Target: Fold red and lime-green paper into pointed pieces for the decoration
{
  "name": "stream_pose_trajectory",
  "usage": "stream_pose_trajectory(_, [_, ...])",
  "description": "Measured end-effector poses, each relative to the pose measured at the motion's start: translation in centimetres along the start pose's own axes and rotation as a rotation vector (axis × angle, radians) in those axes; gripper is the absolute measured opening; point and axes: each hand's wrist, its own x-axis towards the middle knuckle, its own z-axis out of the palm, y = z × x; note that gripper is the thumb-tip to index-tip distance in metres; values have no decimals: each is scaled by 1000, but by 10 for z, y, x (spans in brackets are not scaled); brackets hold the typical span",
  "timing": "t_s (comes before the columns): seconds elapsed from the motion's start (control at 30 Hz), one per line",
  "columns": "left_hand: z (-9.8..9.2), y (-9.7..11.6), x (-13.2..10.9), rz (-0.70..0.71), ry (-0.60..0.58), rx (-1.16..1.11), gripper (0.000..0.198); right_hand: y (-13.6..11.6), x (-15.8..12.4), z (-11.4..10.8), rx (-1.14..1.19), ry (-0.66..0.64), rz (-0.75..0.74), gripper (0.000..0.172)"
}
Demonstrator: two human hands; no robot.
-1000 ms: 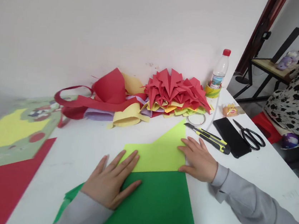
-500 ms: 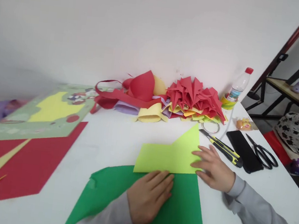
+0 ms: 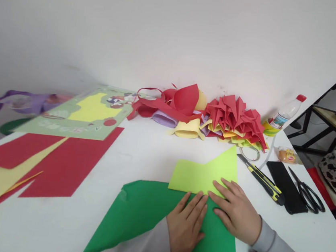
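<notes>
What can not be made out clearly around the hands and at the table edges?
All in the head view:
- Near right corner of the light green paper: hidden under the right hand.
- The dark green sheet: partly covered by the left hand, cut off by the picture's bottom edge.
- The purple thing at far left: blurred.
- Label on the bottle: too small to read.
</notes>
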Motion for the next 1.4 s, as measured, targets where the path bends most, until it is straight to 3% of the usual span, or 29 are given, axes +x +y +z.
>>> stream_pose_trajectory(0.3, [4,9,1,-130,-144,29,59,4,-2,2,-12,-42,-15,49])
stream_pose_trajectory(0.47, [19,5,-3,-151,-137,44,66,1,-2,0,-12,-28,-1,47])
stream_pose_trajectory(0.6, [21,2,-5,-149,-66,70,66,-1,-2,-2,-3,-6,18,42])
stream_pose_trajectory(0.8, [9,-3,-4,-164,2,93,72,0,-2,-2,-7,10,11,42])
stream_pose_trajectory(1.03, [-19,-11,1,-203,-63,88,78,-1,-2,-1,-8,-10,21,40])
stream_pose_trajectory(1.23, [-19,-28,1,-272,-26,87,102,-1,-2,-2,-4,-2,8,39])
stream_pose_trajectory(1.4, [-20,-38,2,-291,-82,68,99,-1,-2,-2,-11,12,2,39])
